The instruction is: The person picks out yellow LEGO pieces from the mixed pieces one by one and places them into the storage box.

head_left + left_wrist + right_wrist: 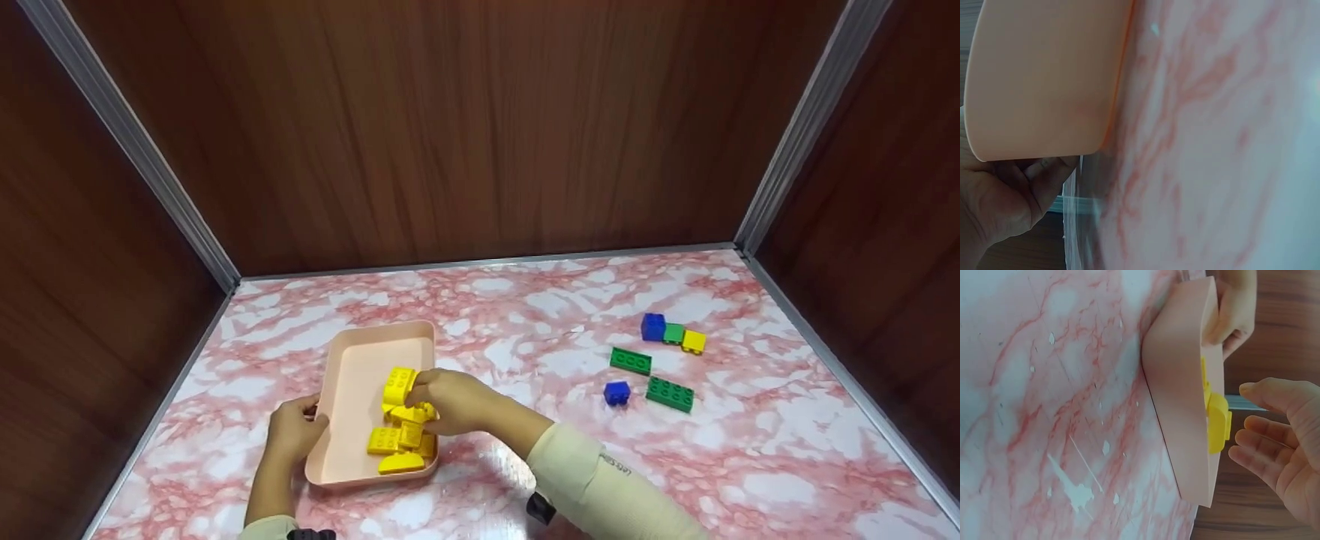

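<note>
Item: pink tray (pixel 352 390) on the marble table (pixel 525 315), yellow bricks (pixel 401 439) piled at its near right corner. Our left hand (pixel 294 429) grips the tray's left rim, steadying it. Our right hand (pixel 450 401) is at the top brick (pixel 398 384) — in the head view it looks pinched; the right wrist view shows the fingers (pixel 1266 458) loose and apart from it (so we cannot tell). We judge it best to keep the tray braced and set bricks flat. Only the head view shows the blue and green bricks (pixel 652 360), well apart to the right.
</note>
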Motion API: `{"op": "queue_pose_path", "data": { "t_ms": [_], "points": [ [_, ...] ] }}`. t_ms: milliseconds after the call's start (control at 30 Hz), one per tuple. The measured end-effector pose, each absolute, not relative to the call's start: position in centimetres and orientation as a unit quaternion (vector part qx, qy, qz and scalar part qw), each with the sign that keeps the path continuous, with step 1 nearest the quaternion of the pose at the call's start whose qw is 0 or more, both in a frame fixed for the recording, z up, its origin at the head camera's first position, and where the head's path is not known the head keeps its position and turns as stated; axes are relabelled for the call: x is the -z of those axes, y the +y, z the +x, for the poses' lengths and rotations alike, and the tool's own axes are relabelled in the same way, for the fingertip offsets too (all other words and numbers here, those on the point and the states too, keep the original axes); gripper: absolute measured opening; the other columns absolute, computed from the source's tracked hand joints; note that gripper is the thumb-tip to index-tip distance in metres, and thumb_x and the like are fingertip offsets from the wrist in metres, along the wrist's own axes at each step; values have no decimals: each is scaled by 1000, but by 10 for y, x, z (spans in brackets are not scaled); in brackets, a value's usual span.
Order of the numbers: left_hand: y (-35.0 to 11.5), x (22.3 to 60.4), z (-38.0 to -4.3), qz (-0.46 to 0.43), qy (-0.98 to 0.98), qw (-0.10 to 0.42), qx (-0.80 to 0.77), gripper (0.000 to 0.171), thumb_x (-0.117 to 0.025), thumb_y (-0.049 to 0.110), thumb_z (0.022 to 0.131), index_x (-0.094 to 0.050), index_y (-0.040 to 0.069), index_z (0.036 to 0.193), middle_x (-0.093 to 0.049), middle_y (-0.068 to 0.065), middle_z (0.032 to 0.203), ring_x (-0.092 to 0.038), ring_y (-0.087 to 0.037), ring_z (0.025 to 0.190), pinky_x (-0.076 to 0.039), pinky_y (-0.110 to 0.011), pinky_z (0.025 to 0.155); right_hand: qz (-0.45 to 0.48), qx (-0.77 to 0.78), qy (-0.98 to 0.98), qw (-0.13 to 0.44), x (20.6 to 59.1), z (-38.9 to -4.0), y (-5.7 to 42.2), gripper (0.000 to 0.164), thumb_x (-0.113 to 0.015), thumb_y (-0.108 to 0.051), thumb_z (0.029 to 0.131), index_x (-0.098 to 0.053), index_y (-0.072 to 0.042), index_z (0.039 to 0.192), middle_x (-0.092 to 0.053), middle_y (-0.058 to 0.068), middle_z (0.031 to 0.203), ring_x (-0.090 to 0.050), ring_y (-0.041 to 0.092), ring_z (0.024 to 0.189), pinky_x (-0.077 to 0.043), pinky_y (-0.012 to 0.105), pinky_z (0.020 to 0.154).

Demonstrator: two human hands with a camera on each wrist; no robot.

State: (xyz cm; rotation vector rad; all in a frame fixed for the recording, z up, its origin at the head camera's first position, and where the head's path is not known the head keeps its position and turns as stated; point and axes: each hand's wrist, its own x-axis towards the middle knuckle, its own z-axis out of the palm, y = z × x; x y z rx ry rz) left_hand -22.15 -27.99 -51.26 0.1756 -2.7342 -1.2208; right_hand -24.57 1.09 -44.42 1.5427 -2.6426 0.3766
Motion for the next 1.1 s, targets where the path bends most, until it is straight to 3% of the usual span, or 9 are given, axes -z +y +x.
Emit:
{"op": "queue_pose_path", "data": {
  "t_ms": [500, 900, 1100],
  "points": [
    [-280, 513, -222, 58, -910, 68, 405, 42, -58, 0, 83, -61, -11, 124, -69, -24, 99, -67, -37, 92, -57, -41, 72, 510, -152, -842, 82, 430, -253, 68, 25, -77, -13, 78, -72, -8, 102, -65, 4, 103, -63, 19, 93, -53, 29, 83],
    [-282, 514, -222, 61, -911, 69, 402, 41, -57, -1, 83, -61, -11, 123, -69, -24, 98, -67, -37, 92, -58, -40, 71, 478, -231, -836, 138, 443, -260, 151, 23, -78, -8, 76, -70, -5, 98, -65, 7, 99, -63, 23, 94, -53, 36, 86],
    [-280, 513, -223, 62, -911, 64, 402, 41, -57, -1, 84, -60, -12, 123, -69, -25, 98, -67, -38, 92, -58, -40, 71, 421, -259, -860, 125, 445, -260, 198, 21, -76, -7, 79, -71, -4, 99, -65, 7, 100, -62, 23, 94, -54, 39, 83]
  ]
}}
